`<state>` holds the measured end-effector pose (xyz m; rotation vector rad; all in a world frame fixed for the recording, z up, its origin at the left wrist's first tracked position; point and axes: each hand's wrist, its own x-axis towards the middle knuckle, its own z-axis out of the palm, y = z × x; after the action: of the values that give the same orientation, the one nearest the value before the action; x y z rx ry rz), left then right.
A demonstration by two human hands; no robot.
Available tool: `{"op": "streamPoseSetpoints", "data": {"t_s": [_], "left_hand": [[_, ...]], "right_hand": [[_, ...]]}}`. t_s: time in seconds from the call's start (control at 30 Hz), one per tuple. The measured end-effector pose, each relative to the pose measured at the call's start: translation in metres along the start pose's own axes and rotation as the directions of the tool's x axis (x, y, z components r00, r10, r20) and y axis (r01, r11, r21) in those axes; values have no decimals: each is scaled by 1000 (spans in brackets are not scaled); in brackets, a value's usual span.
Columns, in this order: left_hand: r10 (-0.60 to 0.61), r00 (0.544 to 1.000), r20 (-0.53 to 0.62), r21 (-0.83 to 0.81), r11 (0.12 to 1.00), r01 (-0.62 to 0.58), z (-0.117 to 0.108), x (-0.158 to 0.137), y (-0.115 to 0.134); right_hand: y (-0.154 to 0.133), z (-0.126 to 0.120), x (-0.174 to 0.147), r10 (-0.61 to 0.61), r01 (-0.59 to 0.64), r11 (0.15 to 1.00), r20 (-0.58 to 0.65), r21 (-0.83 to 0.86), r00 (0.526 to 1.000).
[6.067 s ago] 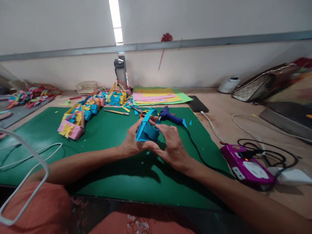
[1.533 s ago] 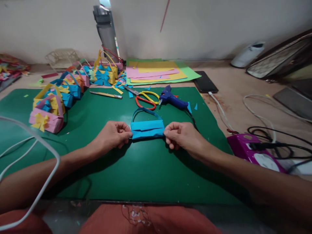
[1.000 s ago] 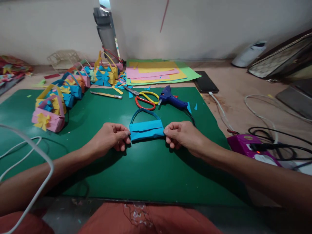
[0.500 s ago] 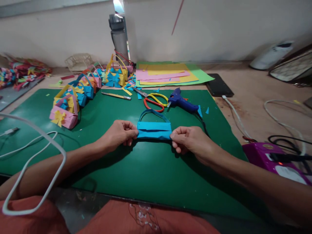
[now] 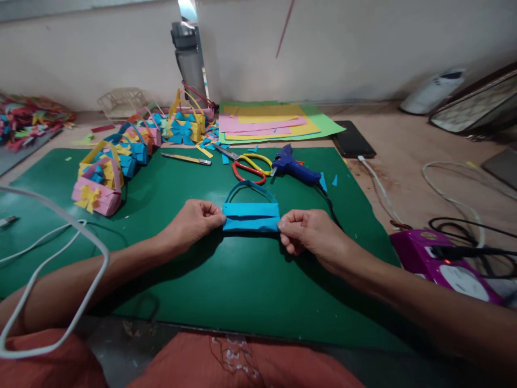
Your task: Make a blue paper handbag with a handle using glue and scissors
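A small blue paper handbag with a strip handle arching over its far side is held between my two hands above the green mat. My left hand pinches its left end between thumb and fingers. At the right end, my right hand grips the lower corner the same way. A crease or gap runs across the bag's front below the flap. Just beyond the bag lie scissors with red and yellow handles and a blue glue gun.
Several finished paper bags line the left. A box cutter, coloured paper sheets, a grey bottle and a phone lie or stand farther back. A purple power box sits right; a white cable loops at left.
The whole scene has shifted slightly left as the head view turned. Both hands keep their pinch on the blue paper handbag, which looks nearly unchanged.
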<state>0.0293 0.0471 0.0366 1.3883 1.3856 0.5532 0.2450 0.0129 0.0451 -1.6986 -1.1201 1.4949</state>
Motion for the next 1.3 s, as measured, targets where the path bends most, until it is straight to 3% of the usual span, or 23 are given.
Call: {"op": "streamPoseSetpoints", "data": {"t_s": [0.43,0.53,0.6,0.67,0.73,0.8,0.83,0.9,0.97,1.03,1.13,1.3], "left_hand": [[41,999,15,82,996,-42,-1,0,-1],[66,997,37,179,981,-72,-5,-1,-1],[156,987,25,304,940,-156,-9,-4,-1],[367,929,-43,459,834,-308,-13,-7,-2],[629,772,-86,598,653,-465,-16,-8,-4],[796,604,-17,671,457,-584,-16,-6,-8],[836,547,48,680,373,-631,-15,-4,-11],[848,493,194,674,250,-695,-12,3,-17],[809,508,297,675,199,-711,-9,10,-22],[753,558,347,690,198,-696,-6,16,-26],[695,605,388,708,195,-678,-3,18,-28],[650,627,430,715,179,-676,2,17,-27]], "right_hand": [[2,2,-1,-24,28,996,53,-88,998],[3,2,1,-20,24,991,30,-132,999],[4,1,1,-16,21,989,34,-147,999],[4,-2,-1,-33,39,980,35,-194,999],[3,-6,-4,-124,120,946,4,-303,992],[2,-11,-8,-321,261,840,-49,-475,946],[1,-12,-10,-439,336,752,-52,-567,897],[2,-13,-10,-646,469,527,24,-709,763],[6,-10,-7,-751,566,306,172,-766,638],[12,-4,-1,-770,603,151,289,-783,568],[23,6,8,-747,568,68,335,-820,574],[31,12,13,-741,538,71,316,-840,592]]}}
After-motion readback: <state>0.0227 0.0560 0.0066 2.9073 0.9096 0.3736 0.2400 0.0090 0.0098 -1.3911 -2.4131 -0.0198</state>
